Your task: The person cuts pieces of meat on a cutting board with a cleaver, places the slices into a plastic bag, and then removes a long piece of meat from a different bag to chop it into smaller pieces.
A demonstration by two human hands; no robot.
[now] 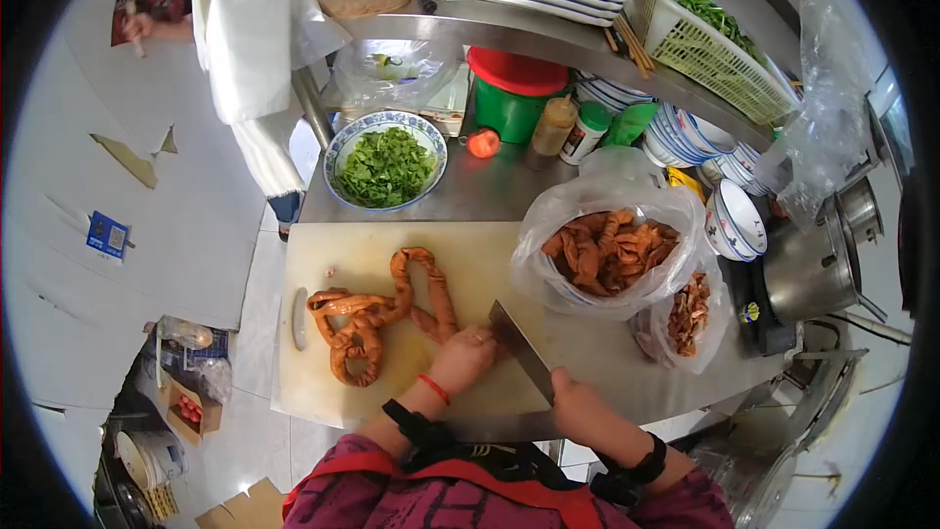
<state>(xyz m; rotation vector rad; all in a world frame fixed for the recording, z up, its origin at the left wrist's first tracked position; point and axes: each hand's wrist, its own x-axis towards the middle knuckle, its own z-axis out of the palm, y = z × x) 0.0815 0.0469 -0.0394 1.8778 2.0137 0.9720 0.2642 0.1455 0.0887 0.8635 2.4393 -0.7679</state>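
A long, brown, coiled braised intestine (399, 306) lies looped on the white cutting board (490, 240). Its right end runs under my left hand (464, 360), whose fingers are curled over it beside the blade. My right hand (580, 409) grips the handle of a cleaver (524, 353). The blade stands on edge right next to my left fingers, and what lies directly under it is hidden. To the right of the board, a bowl lined with a clear plastic bag (534, 284) holds brown intestine pieces (615, 253). Chopped brown meat (689, 315) fills a smaller bag beside it.
A patterned bowl of chopped greens (387, 167) stands behind the board. Farther back are a green tub with a red lid (517, 73), sauce bottles (553, 127) and stacked bowls (676, 137). A steel shelf (548, 34) overhangs them. A metal pot (811, 260) stands right.
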